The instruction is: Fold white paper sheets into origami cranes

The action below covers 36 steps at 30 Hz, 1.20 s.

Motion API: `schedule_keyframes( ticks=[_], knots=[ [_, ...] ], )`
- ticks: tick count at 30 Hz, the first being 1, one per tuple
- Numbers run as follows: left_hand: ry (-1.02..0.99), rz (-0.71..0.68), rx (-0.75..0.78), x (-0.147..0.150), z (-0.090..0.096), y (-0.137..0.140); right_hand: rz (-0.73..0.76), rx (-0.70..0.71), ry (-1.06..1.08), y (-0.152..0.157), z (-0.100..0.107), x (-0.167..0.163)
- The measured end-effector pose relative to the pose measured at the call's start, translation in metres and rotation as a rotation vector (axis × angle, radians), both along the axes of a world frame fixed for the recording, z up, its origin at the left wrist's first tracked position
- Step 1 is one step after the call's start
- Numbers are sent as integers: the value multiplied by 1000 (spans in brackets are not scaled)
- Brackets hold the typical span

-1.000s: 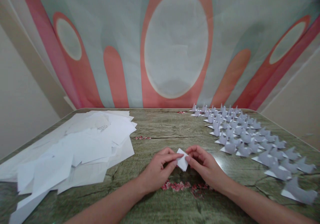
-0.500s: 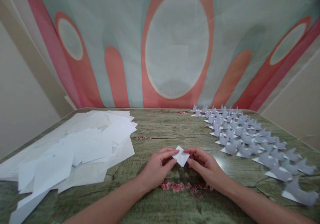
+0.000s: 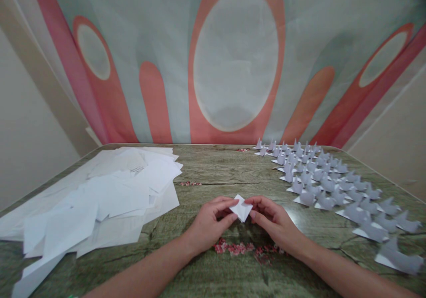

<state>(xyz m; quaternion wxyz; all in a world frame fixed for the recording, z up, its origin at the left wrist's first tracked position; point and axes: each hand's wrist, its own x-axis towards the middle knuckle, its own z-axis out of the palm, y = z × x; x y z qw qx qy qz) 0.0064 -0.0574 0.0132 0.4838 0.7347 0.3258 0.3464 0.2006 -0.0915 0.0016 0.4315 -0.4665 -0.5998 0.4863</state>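
A small piece of folded white paper (image 3: 241,208), diamond-shaped from here, is held between my two hands just above the table. My left hand (image 3: 213,220) pinches its left side between thumb and fingers. On the opposite side, my right hand (image 3: 271,218) grips the right corner the same way, thumb below and fingers above. The paper's front point faces me, and a crease runs across its middle. Its underside is hidden.
On the left lies a spread pile of white paper sheets (image 3: 116,196). Several rows of folded paper birds (image 3: 328,182) stand along the right side. The wood-patterned table (image 3: 213,164) has printed red flowers. Behind it hangs a patterned curtain (image 3: 236,58).
Both hands keep their places on the folded paper. Only the thumbs have shifted very slightly at its lower edges.
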Motion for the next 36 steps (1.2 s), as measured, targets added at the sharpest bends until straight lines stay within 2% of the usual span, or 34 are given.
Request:
schedule_keyframes(
  ticks=[7,13,23,36],
  knots=[
    [13,-11,3,-1,2,-1,-39,24,-26,0,-3,-1],
    [-21,-5,-74,0,2,-2,-22,33,-40,2,-6,0],
    [-51,10,-114,0,-6,0,-4,0,1,0,-1,-1],
    [-71,10,-123,0,-5,1,-6,-28,40,0,4,-1]
  ],
)
